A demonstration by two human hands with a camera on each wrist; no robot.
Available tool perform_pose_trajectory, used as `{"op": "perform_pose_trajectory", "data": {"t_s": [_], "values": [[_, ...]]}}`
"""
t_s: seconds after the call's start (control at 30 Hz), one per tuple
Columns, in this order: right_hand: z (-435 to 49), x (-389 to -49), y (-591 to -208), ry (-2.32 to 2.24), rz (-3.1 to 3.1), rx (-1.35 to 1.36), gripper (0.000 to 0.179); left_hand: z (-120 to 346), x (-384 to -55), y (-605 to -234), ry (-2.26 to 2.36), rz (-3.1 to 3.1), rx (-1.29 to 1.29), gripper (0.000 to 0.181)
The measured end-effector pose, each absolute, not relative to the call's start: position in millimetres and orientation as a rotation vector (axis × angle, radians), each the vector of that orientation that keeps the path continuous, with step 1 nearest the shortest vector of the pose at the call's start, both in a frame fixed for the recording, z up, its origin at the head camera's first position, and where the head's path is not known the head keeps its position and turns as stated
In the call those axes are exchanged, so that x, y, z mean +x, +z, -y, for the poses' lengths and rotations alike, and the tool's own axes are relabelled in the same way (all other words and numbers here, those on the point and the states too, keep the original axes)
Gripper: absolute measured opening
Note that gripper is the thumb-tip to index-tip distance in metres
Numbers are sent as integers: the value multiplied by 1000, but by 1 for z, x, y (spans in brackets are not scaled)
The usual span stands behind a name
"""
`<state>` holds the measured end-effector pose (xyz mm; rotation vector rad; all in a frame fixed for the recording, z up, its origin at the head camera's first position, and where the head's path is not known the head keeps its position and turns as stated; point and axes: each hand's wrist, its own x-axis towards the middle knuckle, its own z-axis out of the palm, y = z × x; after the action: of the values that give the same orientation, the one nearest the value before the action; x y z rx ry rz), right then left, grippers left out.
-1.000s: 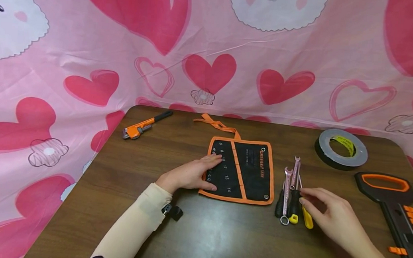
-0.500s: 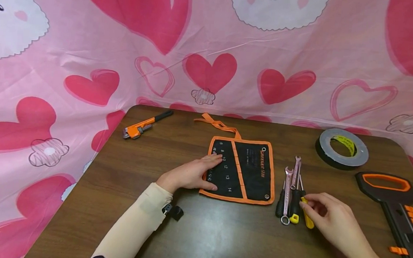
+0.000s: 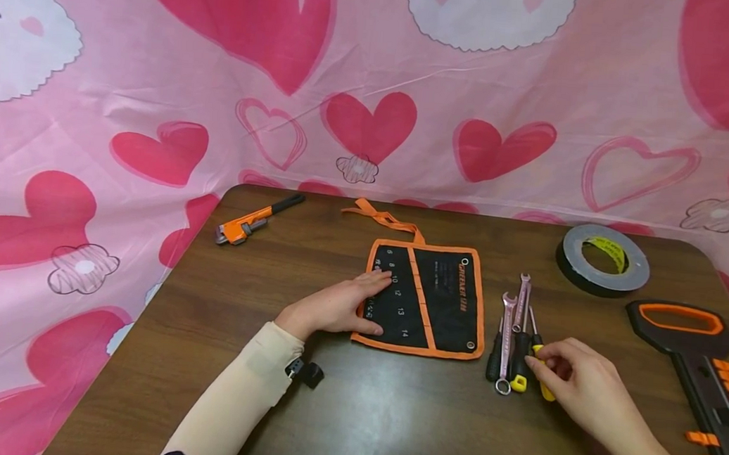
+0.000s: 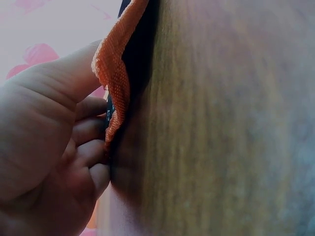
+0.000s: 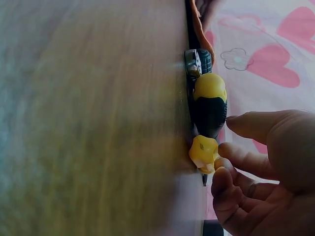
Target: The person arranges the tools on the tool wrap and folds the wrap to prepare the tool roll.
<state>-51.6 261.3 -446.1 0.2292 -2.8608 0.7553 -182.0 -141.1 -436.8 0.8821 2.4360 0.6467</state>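
Note:
My left hand (image 3: 340, 303) rests flat on the left part of a black tool pouch (image 3: 448, 304) with orange edging. In the left wrist view, the pouch's orange edge (image 4: 114, 73) lies beside my thumb. My right hand (image 3: 573, 376) is over a small screwdriver (image 3: 546, 390) with a yellow handle. In the right wrist view, my index finger touches the yellow handle, while my thumb is by the larger black-and-yellow screwdriver (image 5: 211, 110). Left of these lie two wrenches, a longer one (image 3: 505, 343) and a shorter one (image 3: 521, 302), and a black-handled tool (image 3: 493, 360).
An orange pipe wrench (image 3: 244, 225) lies at the table's back left. At the back right is a roll of tape (image 3: 615, 270). A black bar clamp-like tool (image 3: 699, 349) with orange pieces runs along the right side. Behind the table (image 3: 203, 357) hangs a pink curtain (image 3: 433, 148).
My right hand has moved slightly down along the yellow-handled screwdriver, and its dark collar now shows. The screwdriver has shifted a little to the right. My left hand stays on the pouch.

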Motion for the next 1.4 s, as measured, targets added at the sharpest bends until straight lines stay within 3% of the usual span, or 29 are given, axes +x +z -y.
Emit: {"op": "perform_pose_trajectory", "data": {"t_s": [0.53, 0.93, 1.4], "values": [[-249, -58, -445, 652, 2950, 229, 23, 139, -183, -434, 648, -2439, 906, 94], [-250, -67, -433, 732, 3167, 4, 32, 142, -189, -446, 708, -2416, 937, 97], [-268, -57, -424, 764, 3015, -146, 26, 142, -180, -437, 618, -2420, 874, 106]]}}
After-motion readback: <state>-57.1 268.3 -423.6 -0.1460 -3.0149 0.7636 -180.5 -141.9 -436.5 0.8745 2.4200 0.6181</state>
